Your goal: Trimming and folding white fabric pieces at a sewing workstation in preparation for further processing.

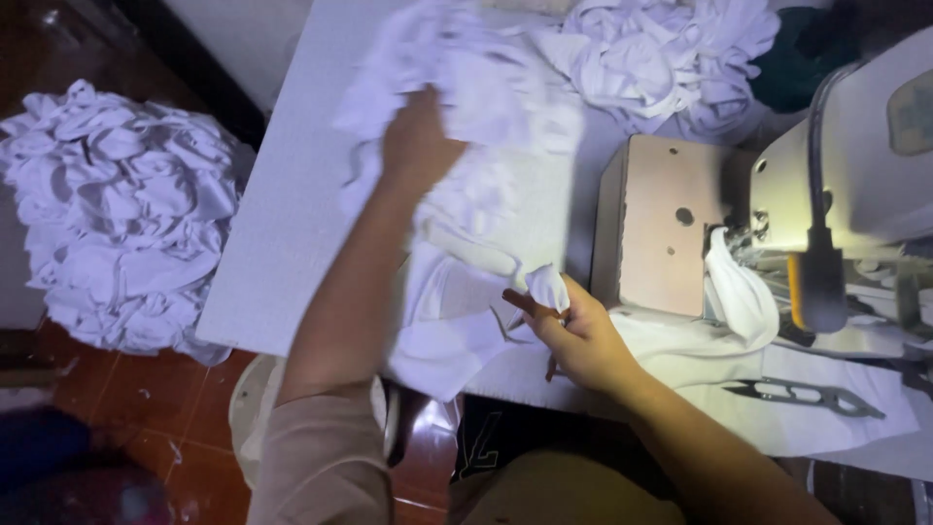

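Head view: a person works white cloth at a sewing table, seen from above.
Left hand: the left hand (pixel 418 146) is raised over the table and closed on a bunch of white fabric pieces (pixel 466 107) — the cloth is blurred and spills out above and to both sides of the fingers.
Right hand: the right hand (pixel 573 335) is nearer the body, its fingertips pinching a small white fabric piece (pixel 547 287) that stands up from the grip.
Cloth below: a flat white fabric panel (pixel 447 326) lies between the two hands and hangs over the table's near edge.
Table: the white table (pixel 282 224) runs beneath both hands.
Beyond the right hand: a sewing machine (pixel 855 185) with white cloth under it; thread snips (pixel 807 397) lie just outside that hand's wrist.
Beyond the left hand: a fabric heap (pixel 671 58) on the table's far side, and a larger floor pile (pixel 121 214) well apart, off the table.
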